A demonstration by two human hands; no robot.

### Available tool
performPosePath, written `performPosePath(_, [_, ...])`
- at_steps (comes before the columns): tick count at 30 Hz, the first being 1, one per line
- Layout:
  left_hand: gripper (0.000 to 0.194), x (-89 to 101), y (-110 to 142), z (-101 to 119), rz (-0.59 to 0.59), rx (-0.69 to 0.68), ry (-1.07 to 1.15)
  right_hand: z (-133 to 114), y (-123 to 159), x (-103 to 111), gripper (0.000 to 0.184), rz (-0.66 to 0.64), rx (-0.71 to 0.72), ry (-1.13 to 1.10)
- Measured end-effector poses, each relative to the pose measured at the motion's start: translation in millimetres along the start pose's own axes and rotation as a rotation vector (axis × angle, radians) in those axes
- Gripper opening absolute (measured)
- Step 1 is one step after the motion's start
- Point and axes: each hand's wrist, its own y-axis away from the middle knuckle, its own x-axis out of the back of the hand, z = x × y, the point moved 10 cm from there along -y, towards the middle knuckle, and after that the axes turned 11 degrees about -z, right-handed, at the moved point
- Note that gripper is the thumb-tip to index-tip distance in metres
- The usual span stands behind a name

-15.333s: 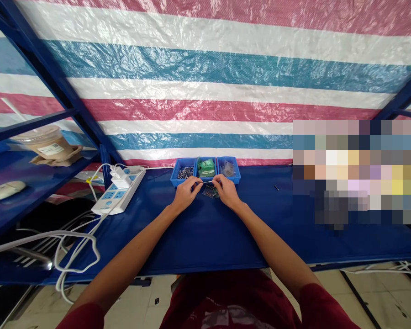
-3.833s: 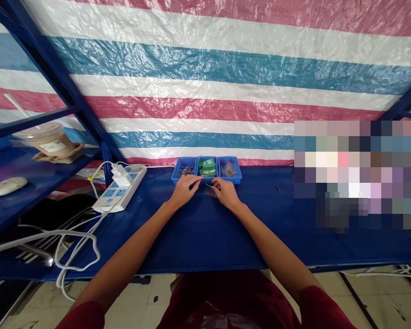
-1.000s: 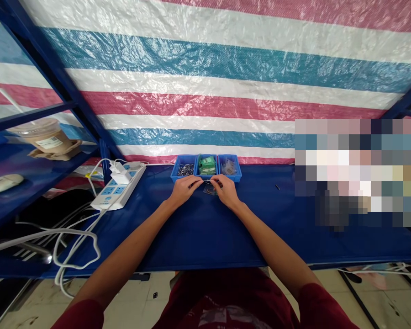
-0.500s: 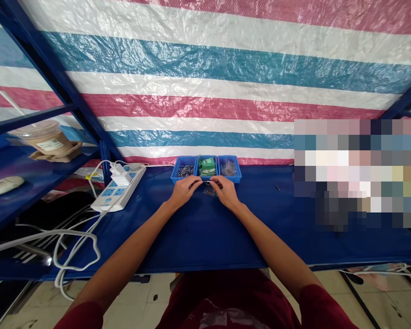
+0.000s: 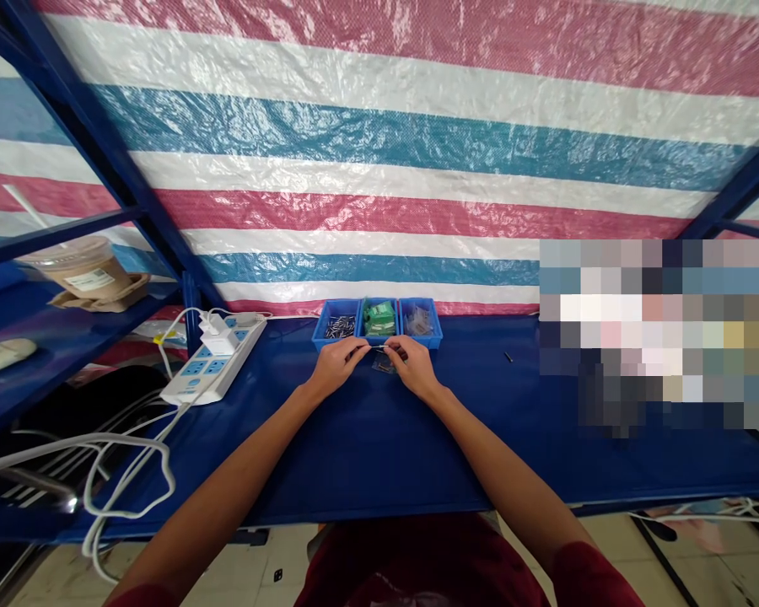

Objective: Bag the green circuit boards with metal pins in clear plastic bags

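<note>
- Two hands are meeting in front of the bins, and I am guiding them from afar: the fingers of the left hand [image 5: 334, 368] are pinching one end of a thin piece [image 5: 378, 346], and the fingers of the right hand [image 5: 416, 364] are clamping the other.
- The thin piece is lying roughly crosswise between them, above the tabletop [image 5: 379, 447]; it is showing too small for me to tell its make.
- I am judging this as close two-handed work on one small part, and any next move is calling for light, level pressure and lined-up ends, as a slip could be dropping it.
- Just below the piece, a small clear bag [image 5: 384, 362] is resting on the tabletop, with slender bits showing in it.
- Three blue bins are standing side by side behind the hands: the left bin [image 5: 327, 342] is holding many short metallic and dark pins [image 5: 341, 327], the middle bin [image 5: 380, 340] green packets [image 5: 379, 318], and the right bin [image 5: 431, 341] clear bags [image 5: 418, 320].
- I am also seeing a small dark pin [image 5: 508, 357] lying alone, well right of the hands.
</note>
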Motion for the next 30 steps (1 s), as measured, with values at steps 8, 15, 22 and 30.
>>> performPosePath(8, [0.029,3.1,-0.3,-1.0,0.028,0.007,0.026,-5.4,0.3,1.8,0.028,-0.002,0.016,0.017])
performPosePath(15, [0.028,-0.5,1.4,-7.4,0.115,0.140,0.365,-7.0,0.5,4.0,0.032,-0.004,0.007,0.043])
performPosePath(22, [0.027,-3.7,2.8,-8.6,0.182,0.208,0.488,-8.7,-0.2,-2.4,0.033,-0.042,0.011,0.049])
performPosePath(30, [0.023,-5.9,6.6,-10.4,0.146,0.243,0.477,-5.5,1.4,4.6,0.037,0.015,-0.021,0.056])
